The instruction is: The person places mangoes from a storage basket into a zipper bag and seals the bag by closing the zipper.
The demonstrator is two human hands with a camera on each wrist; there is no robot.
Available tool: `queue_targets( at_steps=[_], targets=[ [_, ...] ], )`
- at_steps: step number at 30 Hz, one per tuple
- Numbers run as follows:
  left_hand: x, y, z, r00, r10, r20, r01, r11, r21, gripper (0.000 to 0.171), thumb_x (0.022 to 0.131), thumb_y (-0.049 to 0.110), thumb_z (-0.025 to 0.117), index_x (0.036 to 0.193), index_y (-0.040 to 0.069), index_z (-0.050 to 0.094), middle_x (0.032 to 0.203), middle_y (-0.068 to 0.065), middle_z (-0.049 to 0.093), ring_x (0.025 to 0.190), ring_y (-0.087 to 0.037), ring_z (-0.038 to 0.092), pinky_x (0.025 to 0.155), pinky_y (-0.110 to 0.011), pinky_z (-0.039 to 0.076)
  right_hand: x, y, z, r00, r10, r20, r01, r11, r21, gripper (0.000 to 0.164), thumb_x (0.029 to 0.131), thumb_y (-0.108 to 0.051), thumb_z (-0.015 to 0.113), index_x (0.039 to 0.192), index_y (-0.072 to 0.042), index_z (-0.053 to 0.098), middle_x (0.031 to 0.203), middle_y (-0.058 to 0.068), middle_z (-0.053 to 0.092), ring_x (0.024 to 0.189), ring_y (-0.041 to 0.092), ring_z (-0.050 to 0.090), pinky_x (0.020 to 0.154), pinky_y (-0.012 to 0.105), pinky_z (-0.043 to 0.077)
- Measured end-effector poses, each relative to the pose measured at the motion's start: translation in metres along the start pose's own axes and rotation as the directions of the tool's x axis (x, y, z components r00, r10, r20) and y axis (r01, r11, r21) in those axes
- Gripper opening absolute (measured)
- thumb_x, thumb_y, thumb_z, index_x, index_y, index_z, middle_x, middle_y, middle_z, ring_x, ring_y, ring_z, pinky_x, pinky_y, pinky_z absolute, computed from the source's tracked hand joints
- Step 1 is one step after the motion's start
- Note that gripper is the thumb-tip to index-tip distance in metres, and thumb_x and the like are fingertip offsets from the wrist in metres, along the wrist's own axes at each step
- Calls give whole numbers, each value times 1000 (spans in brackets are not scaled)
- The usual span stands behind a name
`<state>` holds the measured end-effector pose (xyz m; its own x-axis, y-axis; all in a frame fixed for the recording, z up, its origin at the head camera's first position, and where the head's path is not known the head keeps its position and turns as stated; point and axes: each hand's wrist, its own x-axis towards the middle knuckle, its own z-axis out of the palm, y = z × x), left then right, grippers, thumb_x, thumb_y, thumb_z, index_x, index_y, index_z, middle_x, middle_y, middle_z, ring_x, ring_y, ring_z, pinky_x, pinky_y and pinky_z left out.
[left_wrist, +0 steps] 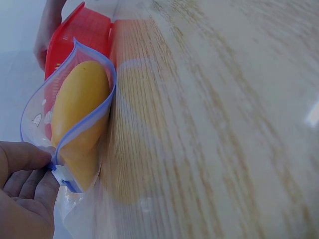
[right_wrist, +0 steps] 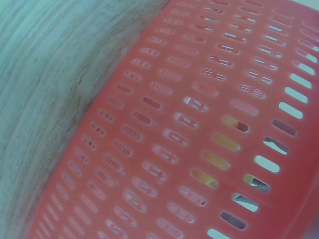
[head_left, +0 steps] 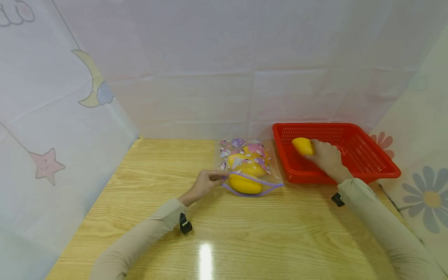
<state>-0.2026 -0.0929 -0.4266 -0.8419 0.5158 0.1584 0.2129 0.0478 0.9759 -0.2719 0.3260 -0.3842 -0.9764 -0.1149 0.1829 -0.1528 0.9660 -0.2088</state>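
Observation:
A clear zip bag (head_left: 238,143) with cartoon prints and a purple zip edge lies on the table, its mouth parted toward me. Several yellow mangoes are inside; one mango (head_left: 245,184) sits right at the mouth, also seen as a mango (left_wrist: 82,97) in the left wrist view. My left hand (head_left: 204,184) pinches the bag's left corner by the zip slider (left_wrist: 65,177). Over the red basket (head_left: 292,175), my right hand (head_left: 327,157) grips another mango (head_left: 302,146). In the right wrist view the slotted basket wall hides most of that hand's work.
The basket stands at the back right of the wooden table (head_left: 245,237), close to the bag's right side. Printed cloth (head_left: 196,93) hangs behind the table and along both sides.

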Motion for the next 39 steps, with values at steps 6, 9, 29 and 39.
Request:
queue_targets(
  at_steps=[6,9,29,39],
  targets=[
    [0,-1,0,1000,7,2,-7,1000,3,28,84,-10,51,112,-12,54,114,-27,53,106,-41,49,85,-43,46,-4,-4,-4,1000,-16,-17,16,1000,1,62,76,-27,69,123,4,43,94,25,56,71,35,51,54,48,43],
    [0,-1,0,1000,6,2,-6,1000,9,28,84,-11,51,112,-12,54,114,-26,53,106,-40,50,85,-42,46,-5,-7,-5,1000,-20,-23,20,1000,7,62,76,-26,69,123,3,43,94,25,56,70,34,51,54,47,43],
    [-1,4,1,1000,0,4,0,1000,0,28,84,-10,50,112,-12,54,115,-27,52,106,-39,49,86,-46,45,-8,-14,-11,996,-66,-64,68,997,24,62,75,-28,69,123,2,44,95,26,57,68,34,53,49,48,43],
    [-1,3,1,1000,5,6,-5,1000,-1,28,84,-11,51,112,-12,54,114,-27,53,106,-39,49,86,-46,44,-10,-16,-13,992,-82,-95,83,996,12,61,74,-26,70,122,1,46,93,25,58,67,34,54,46,47,42]
  ],
)
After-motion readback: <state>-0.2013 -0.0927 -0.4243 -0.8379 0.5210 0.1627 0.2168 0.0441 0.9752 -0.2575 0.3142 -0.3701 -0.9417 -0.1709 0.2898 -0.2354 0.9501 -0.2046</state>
